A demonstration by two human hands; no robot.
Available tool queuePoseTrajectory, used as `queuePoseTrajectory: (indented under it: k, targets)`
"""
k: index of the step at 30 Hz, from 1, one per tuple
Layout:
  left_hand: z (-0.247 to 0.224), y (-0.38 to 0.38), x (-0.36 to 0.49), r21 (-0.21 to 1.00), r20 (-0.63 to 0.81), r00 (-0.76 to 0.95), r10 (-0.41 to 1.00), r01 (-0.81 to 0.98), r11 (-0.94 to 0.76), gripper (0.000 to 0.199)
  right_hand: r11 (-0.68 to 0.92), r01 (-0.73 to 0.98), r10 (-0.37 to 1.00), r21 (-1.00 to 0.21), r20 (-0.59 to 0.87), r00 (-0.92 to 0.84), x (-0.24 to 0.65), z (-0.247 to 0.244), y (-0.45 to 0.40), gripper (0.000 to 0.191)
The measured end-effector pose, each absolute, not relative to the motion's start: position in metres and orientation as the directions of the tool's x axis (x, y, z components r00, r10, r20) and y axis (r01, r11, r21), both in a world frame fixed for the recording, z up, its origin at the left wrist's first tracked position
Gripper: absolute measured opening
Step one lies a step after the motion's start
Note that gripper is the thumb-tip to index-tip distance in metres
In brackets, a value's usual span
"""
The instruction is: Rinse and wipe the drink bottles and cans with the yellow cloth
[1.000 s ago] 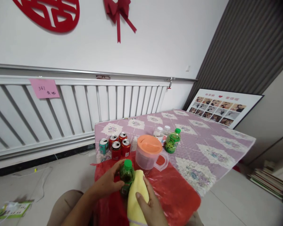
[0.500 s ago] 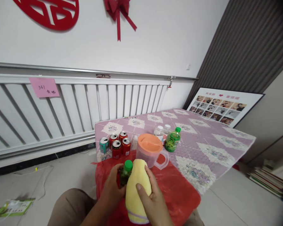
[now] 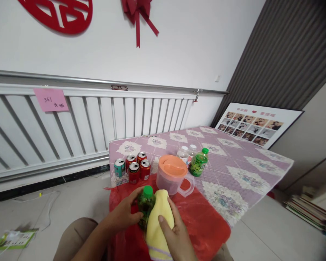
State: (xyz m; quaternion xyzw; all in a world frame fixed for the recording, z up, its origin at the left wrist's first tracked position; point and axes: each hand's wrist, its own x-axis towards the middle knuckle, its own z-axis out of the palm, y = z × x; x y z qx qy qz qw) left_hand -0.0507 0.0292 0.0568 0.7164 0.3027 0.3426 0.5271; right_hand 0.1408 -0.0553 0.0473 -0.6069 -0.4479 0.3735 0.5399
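The left hand (image 3: 126,214) grips a green plastic drink bottle (image 3: 146,206), fingers curled round its far side and thumb on the near side. The bottle stands nearly upright between the two hands, its ribbed cap (image 3: 148,191) bright green, its body darker and see-through; the label is too blurred to read. The right hand (image 3: 177,232) clasps a pale yellow cloth (image 3: 158,226) against the bottle's side, fingers behind, thumb in front. The cloth is soft and matte, bunched to a rounded top, with a thin lilac stripe near its lower edge. Beneath both hands spreads a glossy red plastic sheet (image 3: 203,224); just beyond them stands a clear pitcher (image 3: 167,183) with an orange lid (image 3: 172,166).
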Motion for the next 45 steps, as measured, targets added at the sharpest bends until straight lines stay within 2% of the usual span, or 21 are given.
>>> queuePoseTrajectory:
  k: [3,6,10,15,18,21,23,25,28,30,33,36,40,43,45]
  targets:
    - [0.054,0.022,-0.043,0.961,0.188,0.509,0.84,0.08,-0.263,0.074,0.005,0.093,0.949,-0.996,0.034,0.313,0.133,0.071,-0.057,0.065]
    - [0.047,0.012,-0.034,0.951,0.225,0.398,0.889,0.109,-0.289,0.069,0.041,0.124,0.946,-0.991,0.079,0.315,0.128,0.079,-0.057,0.067]
    - [0.038,0.005,-0.024,0.917,0.312,0.198,0.929,0.191,-0.349,0.064,0.023,0.237,0.943,-0.971,0.1,0.319,0.129,0.056,-0.051,0.068]
    - [0.03,0.004,-0.019,0.892,0.337,0.04,0.941,0.305,-0.333,0.065,-0.035,0.242,0.958,-0.97,0.036,0.284,0.137,0.016,-0.05,0.067]
    - [0.031,0.008,-0.025,0.896,0.326,0.113,0.939,0.28,-0.345,0.08,-0.018,0.229,0.95,-0.973,0.055,0.307,0.141,0.018,-0.053,0.066]
    - [0.036,0.014,-0.037,0.923,0.277,0.286,0.917,0.186,-0.337,0.093,0.004,0.216,0.932,-0.976,0.082,0.352,0.144,0.039,-0.054,0.064]
    - [0.041,0.018,-0.043,0.946,0.225,0.407,0.885,0.128,-0.299,0.094,0.001,0.206,0.925,-0.978,0.079,0.373,0.143,0.057,-0.054,0.065]
    - [0.045,0.02,-0.046,0.959,0.196,0.463,0.865,0.094,-0.268,0.086,-0.001,0.191,0.927,-0.982,0.071,0.369,0.139,0.072,-0.052,0.066]
    - [0.046,0.016,-0.04,0.963,0.203,0.406,0.891,0.082,-0.257,0.072,0.03,0.215,0.933,-0.976,0.104,0.345,0.13,0.083,-0.048,0.068]
    - [0.045,0.01,-0.033,0.965,0.21,0.334,0.919,0.081,-0.25,0.07,0.053,0.283,0.93,-0.958,0.15,0.335,0.124,0.08,-0.046,0.068]
    - [0.042,0.001,-0.022,0.963,0.217,0.182,0.959,0.121,-0.241,0.065,0.041,0.36,0.935,-0.932,0.163,0.316,0.122,0.063,-0.045,0.068]
    - [0.039,-0.001,-0.018,0.948,0.242,0.108,0.964,0.186,-0.259,0.062,0.016,0.354,0.949,-0.935,0.125,0.288,0.128,0.038,-0.046,0.068]
    - [0.033,0.007,-0.027,0.93,0.269,0.177,0.947,0.206,-0.303,0.073,0.003,0.324,0.962,-0.946,0.091,0.258,0.141,0.018,-0.049,0.066]
    - [0.033,0.016,-0.039,0.935,0.257,0.321,0.911,0.156,-0.319,0.088,-0.007,0.305,0.952,-0.952,0.088,0.295,0.146,0.026,-0.051,0.066]
    - [0.036,0.02,-0.044,0.947,0.237,0.419,0.877,0.102,-0.305,0.089,-0.003,0.271,0.944,-0.963,0.087,0.318,0.145,0.041,-0.051,0.067]
